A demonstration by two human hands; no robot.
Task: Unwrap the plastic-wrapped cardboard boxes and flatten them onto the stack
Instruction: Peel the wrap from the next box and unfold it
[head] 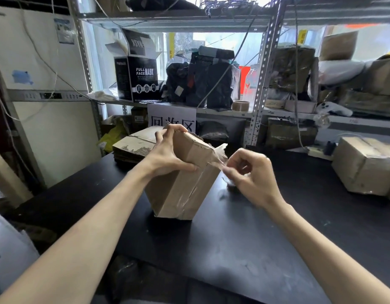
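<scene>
A brown cardboard box point(180, 189) wrapped in clear plastic stands upright on the black table point(244, 249). My left hand point(167, 152) grips its top left edge, thumb across the front face. My right hand point(248, 174) pinches a loose strip of the plastic wrap point(218, 155) at the box's top right corner, pulled away from the cardboard. A stack of flattened cardboard point(132, 145) lies at the table's far left, behind the box.
A wrapped cardboard box point(365, 163) sits at the table's right edge. Metal shelving point(264, 69) behind holds a black mask box point(141, 77), black bags, a tape roll point(240, 105) and more wrapped parcels. A white appliance point(42, 84) stands at left.
</scene>
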